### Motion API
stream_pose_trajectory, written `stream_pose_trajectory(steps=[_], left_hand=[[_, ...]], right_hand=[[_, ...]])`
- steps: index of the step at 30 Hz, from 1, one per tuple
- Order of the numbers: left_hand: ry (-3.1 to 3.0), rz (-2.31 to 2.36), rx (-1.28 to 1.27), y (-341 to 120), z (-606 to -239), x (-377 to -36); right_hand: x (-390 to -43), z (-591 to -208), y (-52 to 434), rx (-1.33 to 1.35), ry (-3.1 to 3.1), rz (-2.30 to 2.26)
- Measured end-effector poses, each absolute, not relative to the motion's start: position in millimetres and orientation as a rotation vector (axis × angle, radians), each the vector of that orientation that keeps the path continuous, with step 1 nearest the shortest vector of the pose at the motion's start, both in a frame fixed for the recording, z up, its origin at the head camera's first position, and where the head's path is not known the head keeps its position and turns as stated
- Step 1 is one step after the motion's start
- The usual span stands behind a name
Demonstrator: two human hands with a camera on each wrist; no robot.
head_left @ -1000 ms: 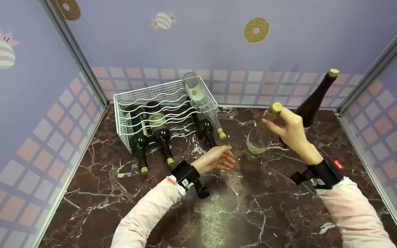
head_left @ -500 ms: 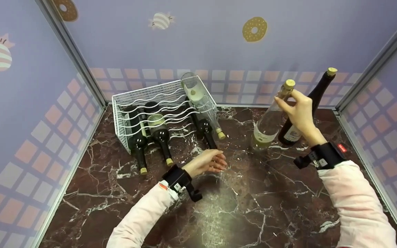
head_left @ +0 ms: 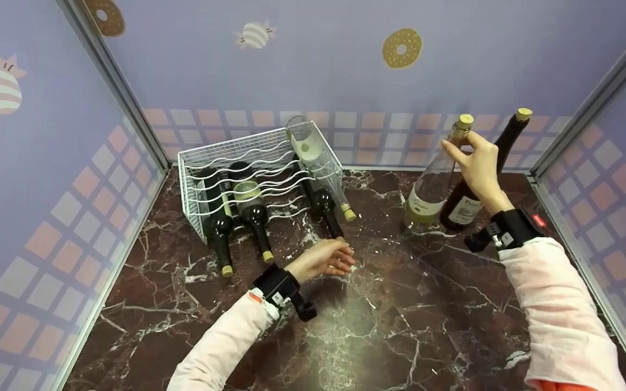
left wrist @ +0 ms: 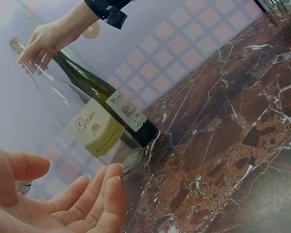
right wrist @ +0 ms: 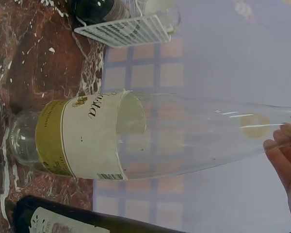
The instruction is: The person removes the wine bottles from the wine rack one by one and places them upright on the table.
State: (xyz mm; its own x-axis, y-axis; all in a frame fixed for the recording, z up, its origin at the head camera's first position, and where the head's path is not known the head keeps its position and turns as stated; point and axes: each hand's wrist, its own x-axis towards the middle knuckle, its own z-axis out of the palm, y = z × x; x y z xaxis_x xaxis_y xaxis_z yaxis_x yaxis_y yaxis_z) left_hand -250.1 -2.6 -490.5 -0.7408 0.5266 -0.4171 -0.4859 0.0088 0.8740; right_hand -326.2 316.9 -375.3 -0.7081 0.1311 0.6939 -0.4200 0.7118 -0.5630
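Note:
A clear glass wine bottle (head_left: 433, 182) with a cream and olive label stands upright on the marble top. My right hand (head_left: 479, 163) pinches its neck just below the cork. Close beside it on the right is a dark wine bottle (head_left: 462, 205), also upright and corked. In the right wrist view the clear bottle (right wrist: 184, 136) fills the middle, with fingertips (right wrist: 281, 150) at its neck. My left hand (head_left: 324, 258) holds nothing, its fingers loosely bent, near the neck of a dark bottle (head_left: 330, 217) lying in the rack.
A white wire rack (head_left: 193, 201) stands at the back left. Several corked bottles lie in it, necks toward me, among them a clear bottle (head_left: 324, 168) at its right end. Patterned panels (head_left: 345, 60) enclose the back and sides.
My right hand has brought the clear bottle right and back, from tilted to upright beside the dark one. My left hand has drawn back slightly to the left and toward me.

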Motion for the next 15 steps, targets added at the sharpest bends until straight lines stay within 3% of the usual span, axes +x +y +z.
stream_pose_trajectory(steps=[15], left_hand=[[1.587,1.812,0.035,-7.3,-495.8,-250.4]], right_hand=[[-343.9,-383.6,326.7,0.095,-2.211,1.026]])
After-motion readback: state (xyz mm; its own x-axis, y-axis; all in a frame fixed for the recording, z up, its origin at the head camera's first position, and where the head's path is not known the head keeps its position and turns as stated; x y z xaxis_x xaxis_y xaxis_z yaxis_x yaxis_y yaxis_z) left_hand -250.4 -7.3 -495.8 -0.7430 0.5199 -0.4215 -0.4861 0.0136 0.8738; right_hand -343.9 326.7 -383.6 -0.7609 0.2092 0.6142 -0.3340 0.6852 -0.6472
